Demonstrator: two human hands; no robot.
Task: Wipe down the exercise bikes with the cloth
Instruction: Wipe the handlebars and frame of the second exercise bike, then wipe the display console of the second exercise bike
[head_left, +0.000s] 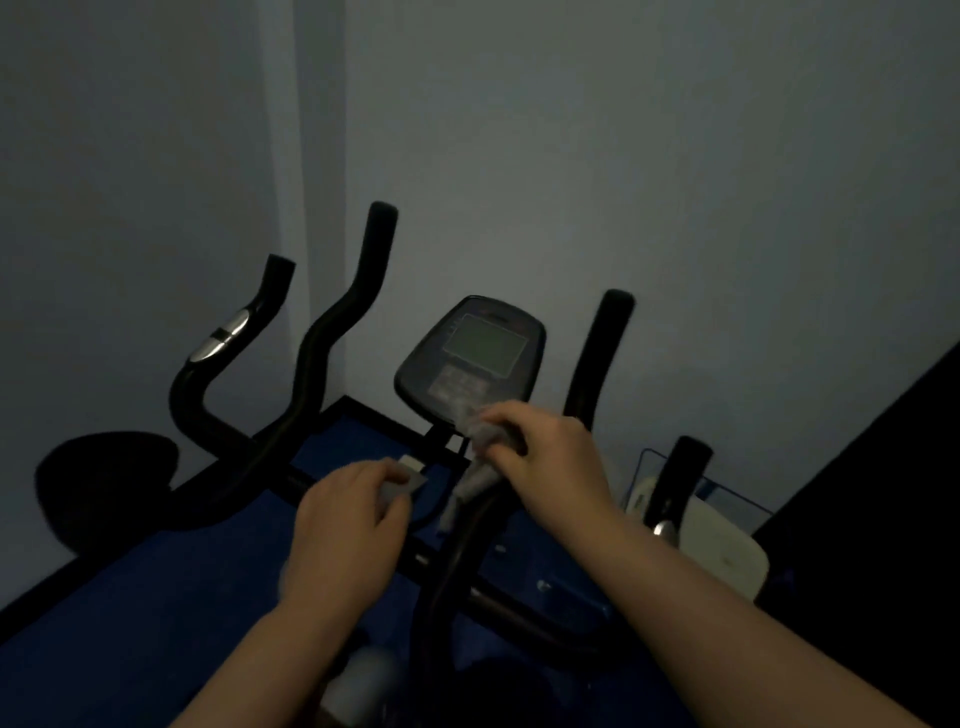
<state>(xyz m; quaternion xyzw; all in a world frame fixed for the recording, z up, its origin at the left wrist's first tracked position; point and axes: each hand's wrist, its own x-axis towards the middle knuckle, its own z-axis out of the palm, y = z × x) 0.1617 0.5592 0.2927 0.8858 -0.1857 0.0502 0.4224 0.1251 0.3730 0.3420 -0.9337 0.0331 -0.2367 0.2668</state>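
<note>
Right hand (540, 452) curled, fingers (501, 415) bunching grey cloth (480, 467) below console (470, 358) — left hand (348, 519) pinching cloth's corner.

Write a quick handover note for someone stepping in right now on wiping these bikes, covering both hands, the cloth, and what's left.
Right hand: gripping the grey cloth just below the console, cloth trailing down the handlebar stem.
Left hand: pinching a small pale piece, possibly cloth; too blurred to tell.
Done: cannot tell which surfaces are already wiped.
Left: the raised handlebar ends and the second bike's handlebars on the left.
</note>
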